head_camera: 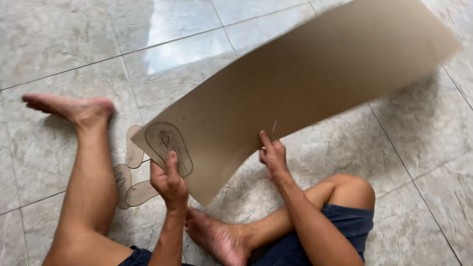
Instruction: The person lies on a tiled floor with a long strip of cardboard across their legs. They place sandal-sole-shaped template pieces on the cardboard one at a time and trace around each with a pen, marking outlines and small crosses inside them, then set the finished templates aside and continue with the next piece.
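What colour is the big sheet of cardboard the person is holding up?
Plain brown; the cardboard sheet shows best in the head view.

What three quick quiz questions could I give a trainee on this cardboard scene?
1. True or false: both hands grip the cardboard sheet.
2. What is drawn near the left hand? A) circle B) oval sole outline C) star
3. Where do the cut-out pieces lie?

Key:
1. True; the right hand holds its lower edge too.
2. B
3. On the tiled floor, beside the left leg.
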Available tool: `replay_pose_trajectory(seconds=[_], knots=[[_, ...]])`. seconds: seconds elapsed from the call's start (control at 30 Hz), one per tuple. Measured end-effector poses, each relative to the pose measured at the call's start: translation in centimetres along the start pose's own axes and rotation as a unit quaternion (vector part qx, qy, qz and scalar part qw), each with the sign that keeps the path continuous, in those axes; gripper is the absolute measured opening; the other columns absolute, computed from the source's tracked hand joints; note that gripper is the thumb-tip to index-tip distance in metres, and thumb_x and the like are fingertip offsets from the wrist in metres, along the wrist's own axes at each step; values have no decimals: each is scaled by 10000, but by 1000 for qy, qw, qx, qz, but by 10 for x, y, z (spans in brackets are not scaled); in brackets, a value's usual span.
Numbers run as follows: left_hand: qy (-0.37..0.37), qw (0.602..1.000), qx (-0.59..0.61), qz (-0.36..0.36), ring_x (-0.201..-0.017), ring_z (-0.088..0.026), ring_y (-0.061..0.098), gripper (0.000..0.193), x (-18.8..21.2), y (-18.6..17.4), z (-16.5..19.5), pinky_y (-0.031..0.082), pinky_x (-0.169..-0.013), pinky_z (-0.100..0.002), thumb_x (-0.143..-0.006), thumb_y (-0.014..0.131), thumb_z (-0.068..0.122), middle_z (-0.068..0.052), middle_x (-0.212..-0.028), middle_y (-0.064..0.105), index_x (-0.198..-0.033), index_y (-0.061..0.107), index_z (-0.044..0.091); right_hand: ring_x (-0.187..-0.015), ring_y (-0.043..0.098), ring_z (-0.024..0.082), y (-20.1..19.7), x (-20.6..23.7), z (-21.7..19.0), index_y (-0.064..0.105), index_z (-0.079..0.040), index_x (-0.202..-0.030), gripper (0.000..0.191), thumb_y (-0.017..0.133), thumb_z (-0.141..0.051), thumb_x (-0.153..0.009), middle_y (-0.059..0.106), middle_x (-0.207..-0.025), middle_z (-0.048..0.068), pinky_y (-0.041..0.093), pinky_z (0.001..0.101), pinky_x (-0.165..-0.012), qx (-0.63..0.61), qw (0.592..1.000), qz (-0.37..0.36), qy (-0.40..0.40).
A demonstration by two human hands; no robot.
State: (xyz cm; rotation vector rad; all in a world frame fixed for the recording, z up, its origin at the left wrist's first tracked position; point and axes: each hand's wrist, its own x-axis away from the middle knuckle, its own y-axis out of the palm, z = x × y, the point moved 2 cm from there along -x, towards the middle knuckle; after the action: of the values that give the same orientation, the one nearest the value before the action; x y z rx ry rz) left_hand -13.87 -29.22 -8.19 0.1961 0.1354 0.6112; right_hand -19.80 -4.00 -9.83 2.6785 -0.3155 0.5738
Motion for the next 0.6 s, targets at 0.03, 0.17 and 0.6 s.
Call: replay_pose_trajectory(seconds=[0.03, 0.17, 0.6], knots=[[-19, 998, 45, 29, -1020, -101, 649, 313, 8, -2, -10, 538, -905, -248, -994, 601, 130, -23, -1173, 702, -1275, 616, -7, -413, 283, 55, 2, -9, -9, 589, -94, -859, 330, 738, -378, -935, 474, -611, -59, 200, 267, -384, 39, 999, -23, -15], [-198, 972, 93, 84, -936, -127, 656, 295, 56, -2, -58, 534, -838, -274, -939, 669, 109, -54, -1090, 722, -1188, 675, -48, -552, 580, 104, 1, -37, -36, 692, 22, -963, 337, 754, -308, -928, 680, -746, 53, 471, 288, -489, 277, 955, 19, -104], [-301, 945, -72, -103, -755, -173, 694, 279, 136, 1, -69, 551, -683, -301, -850, 722, 143, -115, -860, 796, -971, 748, -107, -636, 700, 242, -41, -35, -33, 697, 49, -918, 383, 735, -329, -872, 741, -792, 168, 565, 383, -567, 381, 920, 92, 25]])
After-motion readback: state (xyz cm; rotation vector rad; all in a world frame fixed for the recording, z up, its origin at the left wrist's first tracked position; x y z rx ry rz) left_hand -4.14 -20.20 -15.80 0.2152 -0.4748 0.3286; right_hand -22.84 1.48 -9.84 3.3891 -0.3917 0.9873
